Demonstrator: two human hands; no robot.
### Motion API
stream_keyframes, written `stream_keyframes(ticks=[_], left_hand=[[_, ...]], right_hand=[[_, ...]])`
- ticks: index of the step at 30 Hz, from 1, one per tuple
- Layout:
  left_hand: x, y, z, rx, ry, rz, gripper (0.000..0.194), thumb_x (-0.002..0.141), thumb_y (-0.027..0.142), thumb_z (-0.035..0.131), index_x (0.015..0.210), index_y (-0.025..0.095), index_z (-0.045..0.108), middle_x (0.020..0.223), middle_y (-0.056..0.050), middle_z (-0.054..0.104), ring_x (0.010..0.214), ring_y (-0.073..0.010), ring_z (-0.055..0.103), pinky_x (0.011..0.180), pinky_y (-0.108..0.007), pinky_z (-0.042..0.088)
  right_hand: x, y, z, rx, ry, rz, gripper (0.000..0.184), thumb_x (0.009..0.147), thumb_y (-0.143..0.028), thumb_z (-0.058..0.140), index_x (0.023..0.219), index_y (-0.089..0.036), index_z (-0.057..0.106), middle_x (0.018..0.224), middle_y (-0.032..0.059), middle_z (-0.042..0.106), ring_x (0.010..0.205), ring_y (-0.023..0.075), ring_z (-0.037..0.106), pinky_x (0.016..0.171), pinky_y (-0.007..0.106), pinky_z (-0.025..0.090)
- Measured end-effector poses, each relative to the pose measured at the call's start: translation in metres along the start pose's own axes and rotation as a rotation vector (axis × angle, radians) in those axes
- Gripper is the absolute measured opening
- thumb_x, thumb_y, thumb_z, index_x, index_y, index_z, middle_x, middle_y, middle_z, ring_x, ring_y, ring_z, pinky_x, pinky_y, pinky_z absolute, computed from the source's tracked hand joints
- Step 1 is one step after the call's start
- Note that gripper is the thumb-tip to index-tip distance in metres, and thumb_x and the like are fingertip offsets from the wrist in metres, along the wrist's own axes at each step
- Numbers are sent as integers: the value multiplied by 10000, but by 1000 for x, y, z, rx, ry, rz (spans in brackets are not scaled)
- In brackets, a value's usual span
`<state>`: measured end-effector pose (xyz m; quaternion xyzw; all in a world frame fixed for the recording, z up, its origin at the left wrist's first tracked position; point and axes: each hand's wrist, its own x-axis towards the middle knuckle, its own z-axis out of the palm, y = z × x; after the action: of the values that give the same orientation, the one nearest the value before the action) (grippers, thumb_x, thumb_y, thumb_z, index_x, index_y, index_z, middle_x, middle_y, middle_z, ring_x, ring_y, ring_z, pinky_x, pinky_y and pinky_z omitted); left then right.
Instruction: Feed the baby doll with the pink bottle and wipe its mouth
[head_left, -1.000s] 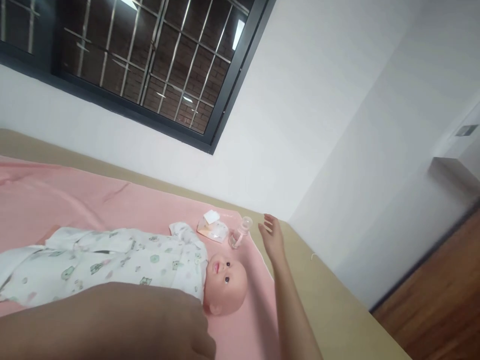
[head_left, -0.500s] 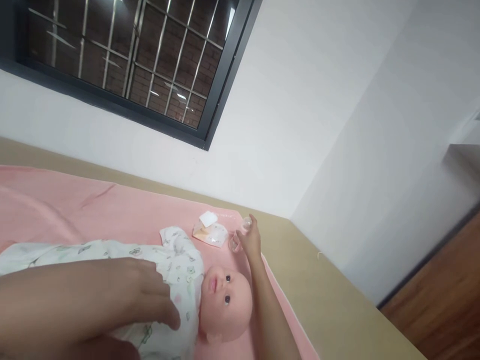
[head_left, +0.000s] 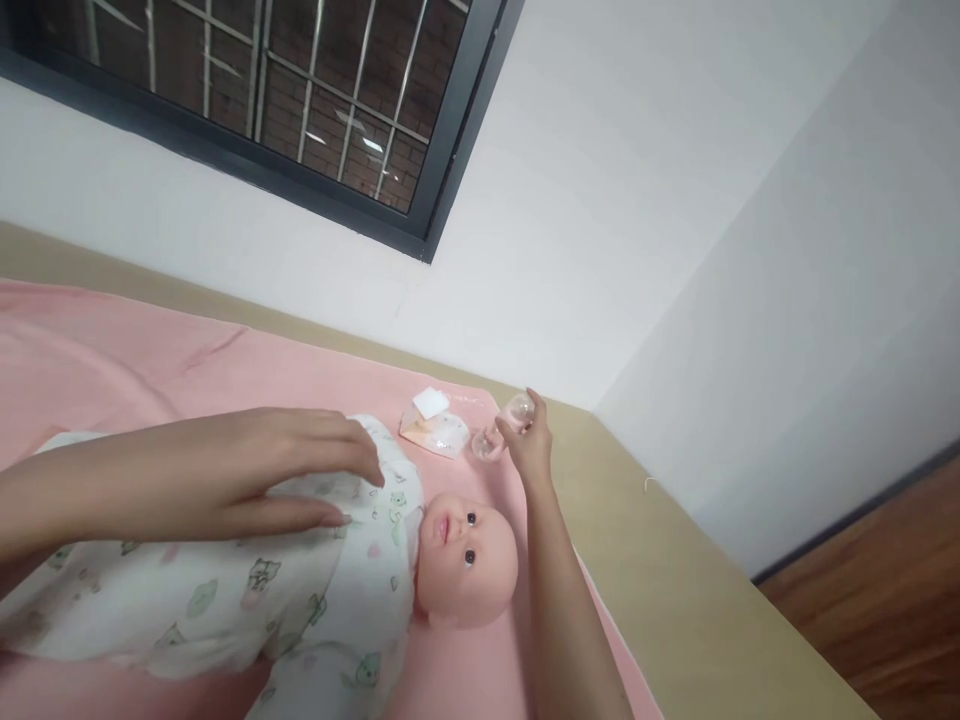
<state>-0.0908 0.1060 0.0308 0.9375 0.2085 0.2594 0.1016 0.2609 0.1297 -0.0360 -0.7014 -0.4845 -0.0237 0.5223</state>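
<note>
Doll (head_left: 300, 595) and clear bottle (head_left: 487, 444): handling

Doll lies face-up, likely light; support head (head_left: 480, 580) and torso. Left hand (head_left: 300, 455), digits spread, overlies torso; contact uncertain. Bottle, probably slippery, sits near the head; right hand (head_left: 535, 450) grips its far end. Pink cloth (head_left: 472, 685) lies beneath; white packet (head_left: 444, 433) limits clearance.
</note>
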Motion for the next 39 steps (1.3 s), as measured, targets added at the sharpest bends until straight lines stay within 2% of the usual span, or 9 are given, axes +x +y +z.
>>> stream_keyframes(ticks=[2, 6, 11, 15, 20, 26, 32, 35, 39], left_hand=[[6, -12, -3, -75, -98, 41, 325, 883, 471, 452, 1113, 356, 650, 1162, 19, 645, 1001, -205, 621, 846, -274, 498], [13, -29, 0, -60, 73, -85, 351, 878, 476, 485, 1190, 343, 573, 1228, 23, 609, 1097, -221, 583, 915, -295, 467], [11, -15, 11, 31, 256, -71, 498, 866, 562, 492, 1295, 315, 440, 1233, -14, 596, 1087, -240, 579, 919, -341, 454], [7, 0, 13, 147, 323, -99, 545, 836, 563, 518, 1289, 278, 422, 1215, -42, 606, 1079, -269, 578, 940, -386, 429], [5, 2, 14, 142, 290, -158, 538, 803, 468, 548, 1287, 274, 416, 1201, -26, 618, 1039, -274, 595, 870, -386, 458], [9, -3, 16, 111, 269, -198, 600, 796, 509, 541, 1320, 247, 412, 1263, -58, 585, 1089, -310, 571, 899, -420, 446], [16, -23, 4, 158, 255, -284, 589, 851, 489, 470, 1362, 215, 369, 1302, -77, 551, 1100, -349, 546, 858, -466, 454], [20, -45, -6, 136, 261, -381, 524, 869, 495, 421, 1306, 206, 409, 1251, -56, 578, 1076, -334, 558, 865, -463, 440], [19, -92, -8, 65, 187, -522, 590, 813, 550, 401, 1244, 148, 428, 1161, -59, 606, 1041, -317, 575, 852, -424, 449]], right_hand=[[-2, -22, -7, 80, -22, -68, 720, 668, -336, 664, 1338, -214, 429, 1081, 84, 627, 861, 208, 601, 835, 377, 495], [-23, -78, -16, 375, -177, -238, 722, 692, -311, 689, 1347, -269, 389, 1181, 73, 580, 974, 190, 606, 783, 314, 539], [-73, -139, -13, 499, -328, -451, 689, 721, -278, 714, 1332, -341, 402, 1248, 36, 551, 1064, 183, 591, 835, 320, 558], [-100, -157, -3, 481, -383, -551, 657, 750, -305, 700, 1334, -364, 403, 1285, 23, 533, 1136, 202, 567, 903, 367, 541], [-107, -158, 4, 473, -355, -598, 673, 760, -307, 706, 1346, -370, 381, 1266, 20, 546, 1134, 200, 568, 952, 394, 516], [-108, -156, 7, 519, -329, -582, 630, 781, -308, 692, 1334, -359, 394, 1300, 21, 521, 1204, 212, 524, 1024, 421, 464], [-94, -157, -14, 520, -172, -494, 650, 827, -340, 624, 1375, -345, 275, 1352, 64, 454, 1254, 222, 479, 1045, 462, 444], [-66, -140, -26, 524, -164, -447, 620, 809, -341, 628, 1334, -326, 297, 1295, 73, 492, 1217, 206, 508, 1033, 433, 452], [-22, -81, -20, 425, -146, -270, 630, 747, -355, 664, 1282, -292, 338, 1228, 72, 524, 1075, 189, 584, 933, 386, 494]])
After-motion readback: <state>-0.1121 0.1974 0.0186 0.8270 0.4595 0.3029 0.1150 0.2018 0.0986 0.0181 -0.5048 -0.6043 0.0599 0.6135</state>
